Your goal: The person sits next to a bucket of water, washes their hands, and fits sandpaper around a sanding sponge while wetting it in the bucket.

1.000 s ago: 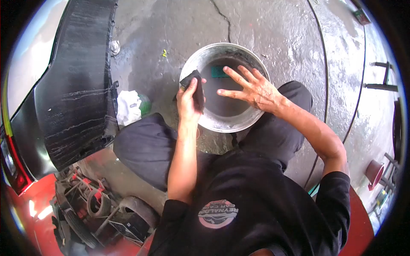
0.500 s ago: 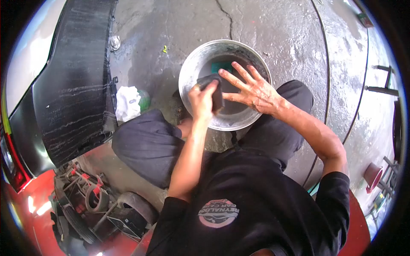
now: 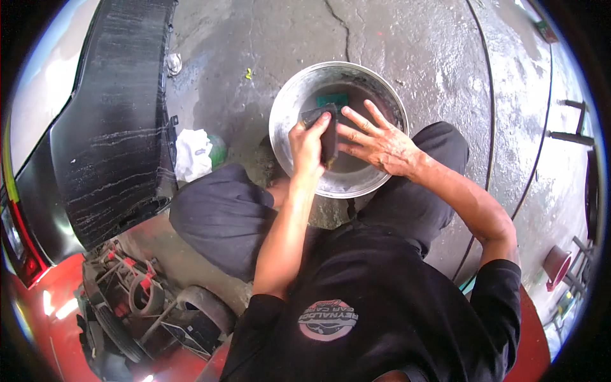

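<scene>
My left hand (image 3: 309,146) is closed on a dark block (image 3: 328,143) over the metal basin (image 3: 289,83), the thumb along its top. My right hand (image 3: 387,149) is spread over the right half of the basin, its fingertips close to the block; whether they touch it I cannot tell. Murky water (image 3: 366,102) lies in the basin, and a green piece (image 3: 333,99) shows in it beyond the block. The block hides part of the water.
A dark car panel (image 3: 121,121) stands on the left. Beside it are a white cloth (image 3: 192,156) and a green round object (image 3: 217,150). Car parts (image 3: 153,305) lie at the lower left. Black hoses (image 3: 492,108) cross the wet floor; a red bucket (image 3: 557,266) is far right.
My left hand has carried the dark block from the basin's left rim rightward, up to my right hand's fingers. My right hand stays spread in nearly the same place.
</scene>
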Demonstrator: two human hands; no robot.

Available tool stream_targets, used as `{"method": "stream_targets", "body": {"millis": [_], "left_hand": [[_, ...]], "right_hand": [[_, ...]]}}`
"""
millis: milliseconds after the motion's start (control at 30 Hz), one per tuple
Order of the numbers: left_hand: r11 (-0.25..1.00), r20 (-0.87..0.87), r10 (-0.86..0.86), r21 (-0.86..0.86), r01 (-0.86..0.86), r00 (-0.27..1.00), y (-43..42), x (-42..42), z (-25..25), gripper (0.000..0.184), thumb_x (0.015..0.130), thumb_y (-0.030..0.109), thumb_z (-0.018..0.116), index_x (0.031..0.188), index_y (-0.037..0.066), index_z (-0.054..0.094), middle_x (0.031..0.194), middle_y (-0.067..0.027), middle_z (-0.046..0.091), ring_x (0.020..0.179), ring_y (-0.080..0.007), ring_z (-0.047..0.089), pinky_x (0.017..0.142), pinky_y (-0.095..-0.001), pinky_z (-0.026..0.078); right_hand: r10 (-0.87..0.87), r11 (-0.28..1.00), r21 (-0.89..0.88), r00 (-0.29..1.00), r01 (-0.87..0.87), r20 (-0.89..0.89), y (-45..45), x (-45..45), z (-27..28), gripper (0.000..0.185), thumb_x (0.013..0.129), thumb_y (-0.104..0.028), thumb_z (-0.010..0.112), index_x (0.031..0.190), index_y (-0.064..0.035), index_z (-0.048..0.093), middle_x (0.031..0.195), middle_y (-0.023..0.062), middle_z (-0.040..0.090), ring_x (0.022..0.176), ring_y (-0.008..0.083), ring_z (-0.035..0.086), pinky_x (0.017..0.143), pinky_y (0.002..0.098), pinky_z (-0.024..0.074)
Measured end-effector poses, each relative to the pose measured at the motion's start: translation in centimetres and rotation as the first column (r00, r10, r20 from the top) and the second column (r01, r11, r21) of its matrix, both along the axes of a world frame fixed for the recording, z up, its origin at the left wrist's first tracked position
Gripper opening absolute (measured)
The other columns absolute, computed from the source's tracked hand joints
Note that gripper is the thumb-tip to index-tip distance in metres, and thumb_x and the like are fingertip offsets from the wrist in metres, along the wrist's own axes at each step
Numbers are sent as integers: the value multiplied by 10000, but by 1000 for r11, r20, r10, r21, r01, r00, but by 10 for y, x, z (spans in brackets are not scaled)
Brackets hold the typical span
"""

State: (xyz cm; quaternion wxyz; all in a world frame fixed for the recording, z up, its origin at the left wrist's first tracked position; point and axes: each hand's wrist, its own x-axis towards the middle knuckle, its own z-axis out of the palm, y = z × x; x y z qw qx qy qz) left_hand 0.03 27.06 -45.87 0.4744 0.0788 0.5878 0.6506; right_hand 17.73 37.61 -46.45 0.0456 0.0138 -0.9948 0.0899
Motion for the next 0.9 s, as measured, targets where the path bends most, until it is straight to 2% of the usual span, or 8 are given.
{"method": "stream_targets", "body": {"millis": [67, 100, 200, 367, 667, 733, 800, 900], "left_hand": [[996, 245, -67, -45, 81, 967, -6, -15, -2, 155, 971, 192, 707, 1012, 43, 702, 713, 5, 650, 518, -76, 563, 451, -215, 462], [996, 309, 47, -84, -22, 950, -3, -10, -5, 150, 991, 214, 679, 974, 65, 690, 645, 18, 592, 404, -61, 472, 334, -198, 371], [969, 407, 246, -78, -234, 880, -7, -22, 1, 155, 1002, 213, 665, 964, 64, 688, 652, 21, 597, 399, -61, 467, 329, -197, 375], [984, -247, -169, 15, 179, 954, -20, -14, 6, 201, 929, 90, 740, 1107, -3, 751, 1015, -53, 752, 893, -108, 674, 833, -271, 530], [983, -124, 28, -176, -49, 992, 2, -19, -23, 107, 923, 47, 719, 1027, 25, 726, 937, -59, 741, 769, -125, 686, 693, -279, 552], [995, 84, 68, 70, -74, 994, -4, -30, -20, 129, 949, 60, 684, 1067, 39, 730, 968, -72, 755, 812, -175, 727, 708, -305, 587], [992, 30, -78, 104, 74, 996, -9, -28, -2, 174, 956, 93, 694, 1116, 41, 740, 1019, -64, 758, 839, -153, 720, 730, -295, 578], [961, -426, -278, -108, 256, 861, -7, -13, -7, 202, 900, 134, 783, 1071, 28, 771, 973, -45, 767, 819, -100, 674, 729, -278, 543]], "right_hand": [[16, 1000, 24, 1000, -15, -17, 1, 1, -1, 675, 790, -186, 698, 1446, -265, 559, 1680, 23, 230, 1585, 318, 93, 1275, 604, 119], [22, 999, 25, 1000, -21, -18, 1, 0, 1, 696, 786, -181, 702, 1459, -268, 548, 1695, 5, 196, 1587, 311, 89, 1277, 600, 117], [-3, 1000, -9, 999, 3, 32, 4, 0, 2, 738, 770, -184, 720, 1478, -271, 534, 1720, -14, 128, 1587, 310, 83, 1280, 593, 110], [-4, 1000, -12, 1000, 4, 3, 4, -1, -1, 658, 777, -222, 717, 1423, -233, 594, 1678, 20, 239, 1587, 313, 80, 1282, 595, 107], [102, 993, 48, 993, -105, 53, 0, -2, 1, 572, 817, -260, 669, 1385, -196, 632, 1625, 36, 325, 1583, 311, 90, 1289, 582, 102], [96, 995, 39, 995, -97, 35, 0, -2, 2, 559, 825, -269, 663, 1379, -191, 638, 1623, 39, 323, 1583, 308, 94, 1289, 582, 106], [113, 991, 70, 992, -117, 62, -1, -2, 2, 505, 842, -287, 637, 1334, -181, 670, 1580, 59, 393, 1565, 308, 165, 1290, 576, 111], [145, 986, 66, 986, -151, 88, -1, -7, -6, 455, 838, -284, 617, 1269, -167, 704, 1489, 70, 492, 1520, 308, 281, 1290, 574, 117]]}}
